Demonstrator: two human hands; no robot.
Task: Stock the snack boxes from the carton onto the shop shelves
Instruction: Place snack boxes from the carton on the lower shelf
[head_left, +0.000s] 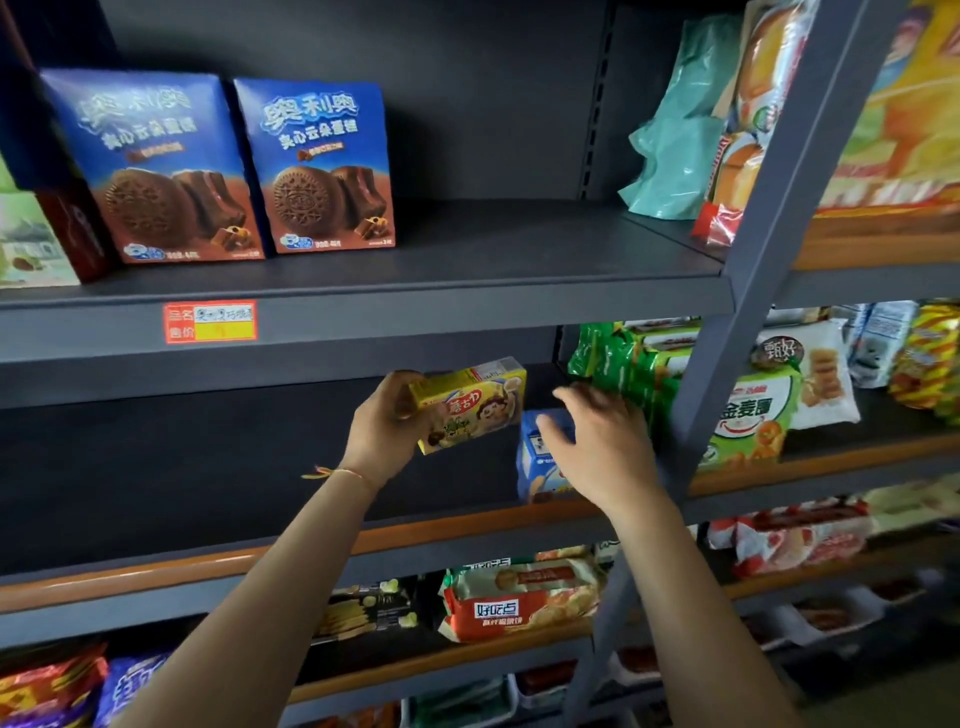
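Observation:
My left hand (387, 423) grips a small yellow snack box (470, 405) by its left end and holds it tilted in front of the middle shelf (208, 467). My right hand (602, 441) reaches into the same shelf with fingers spread and relaxed. It covers part of a blue snack box (535, 462) standing on the shelf; whether the fingers touch it I cannot tell. Green packets (623, 364) lie just behind that hand. The carton is out of view.
Two blue cookie boxes (234, 166) stand on the upper shelf (467, 260), whose right half is bare. A grey upright post (753, 286) divides this bay from the packed right bay. Lower shelves hold biscuit packs (519, 597). The middle shelf's left part is dark and bare.

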